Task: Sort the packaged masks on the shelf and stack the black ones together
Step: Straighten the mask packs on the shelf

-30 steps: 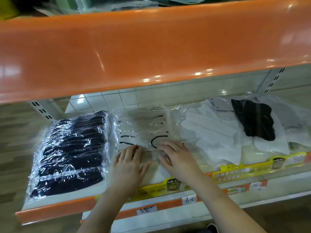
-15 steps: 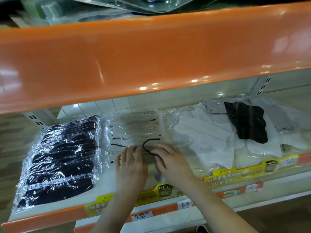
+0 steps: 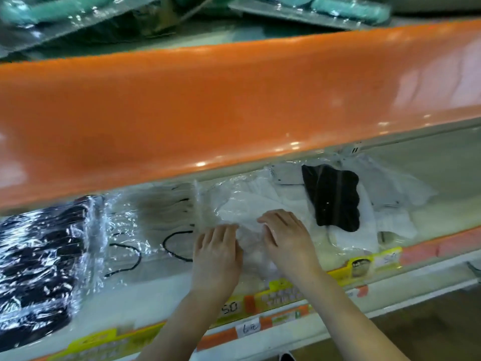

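A stack of black masks in clear wrap (image 3: 39,267) lies at the shelf's far left. Beside it lies a clear pack of pale masks with black ear loops (image 3: 161,222). In the middle sits a pile of white masks in crinkled plastic (image 3: 244,204). My left hand (image 3: 216,256) and my right hand (image 3: 286,235) rest flat on that white pile, fingers straight, side by side. A single black mask in clear wrap (image 3: 333,196) lies on white packs to the right of my right hand.
The orange front of the upper shelf (image 3: 234,105) hangs low over the masks. Green packaged goods (image 3: 338,6) sit on that upper shelf. Yellow and orange price strips (image 3: 286,293) run along the shelf's front edge. More white packs (image 3: 395,220) lie at the right.
Both hands moved right, off the pack with black ear loops and onto the white mask pile. The view swung right and up, pushing the black stack to the left edge.
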Tool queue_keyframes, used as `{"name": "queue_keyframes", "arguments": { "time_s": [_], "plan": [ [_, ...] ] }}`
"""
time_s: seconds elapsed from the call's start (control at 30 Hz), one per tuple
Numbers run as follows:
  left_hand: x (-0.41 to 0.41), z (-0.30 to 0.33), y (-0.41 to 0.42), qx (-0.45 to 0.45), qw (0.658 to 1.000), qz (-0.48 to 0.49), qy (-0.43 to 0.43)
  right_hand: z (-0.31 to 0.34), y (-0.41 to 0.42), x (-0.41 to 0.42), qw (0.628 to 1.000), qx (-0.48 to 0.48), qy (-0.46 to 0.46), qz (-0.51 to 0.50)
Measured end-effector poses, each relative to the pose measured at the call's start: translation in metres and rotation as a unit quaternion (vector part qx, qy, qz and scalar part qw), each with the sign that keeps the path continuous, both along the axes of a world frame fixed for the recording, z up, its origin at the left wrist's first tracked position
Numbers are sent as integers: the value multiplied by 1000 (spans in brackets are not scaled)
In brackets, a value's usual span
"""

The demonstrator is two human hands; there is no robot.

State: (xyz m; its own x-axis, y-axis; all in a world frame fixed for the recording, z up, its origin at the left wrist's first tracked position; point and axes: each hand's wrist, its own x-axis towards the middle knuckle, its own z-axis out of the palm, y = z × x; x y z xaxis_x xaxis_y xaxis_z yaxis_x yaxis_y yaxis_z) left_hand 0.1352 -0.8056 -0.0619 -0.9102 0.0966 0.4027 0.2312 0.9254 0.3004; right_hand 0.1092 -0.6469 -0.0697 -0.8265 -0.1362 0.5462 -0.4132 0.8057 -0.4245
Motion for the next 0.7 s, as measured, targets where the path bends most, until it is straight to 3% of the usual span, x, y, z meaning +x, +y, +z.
{"name": "queue_keyframes", "arguments": {
  "time_s": [0.37, 0.6, 0.7],
  "plan": [
    [-36, 5, 104, -11, 997, -64, -51, 7, 101, -13, 995, 34, -19, -96],
    [-38, 1, 139, 3, 993, -66, -102, -16, 134, -18, 963, 152, -184, -125],
    [-36, -5, 144, -5, 992, -50, -111, -21, 135, -17, 961, 170, -187, -114]
  ]
}}
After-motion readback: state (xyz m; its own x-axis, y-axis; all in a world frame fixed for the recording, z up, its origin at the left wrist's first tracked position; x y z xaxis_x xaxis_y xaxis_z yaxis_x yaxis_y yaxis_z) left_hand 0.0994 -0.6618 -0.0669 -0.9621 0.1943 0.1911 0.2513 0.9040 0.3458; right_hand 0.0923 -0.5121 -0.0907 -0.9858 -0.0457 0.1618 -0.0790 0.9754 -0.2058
